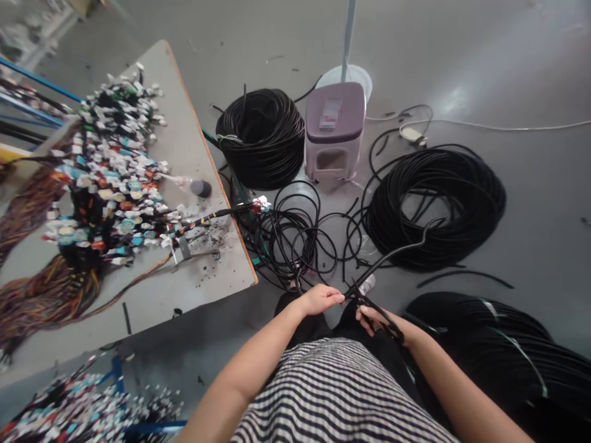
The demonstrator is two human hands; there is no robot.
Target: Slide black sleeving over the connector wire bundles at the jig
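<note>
In front of my striped shirt, my left hand (318, 299) pinches a black tube (392, 253) that runs up and right to a large coil of black tubing (484, 191). Close beside it, my right hand (373, 319) is closed on dark scissors (361, 295). Their blades are at the tube, just right of my left fingertips. Whether the blades touch or cut the tube cannot be made out. A length of black material also passes along the right hand toward the wrist.
On the left, a table (184, 141) bears a heap of wire harnesses (120, 178) with white connectors. Ahead stand a purple-topped stool (335, 111) and another black coil (258, 154). Loose black loops (290, 237) lie on the floor. More black tubing (498, 351) is at lower right.
</note>
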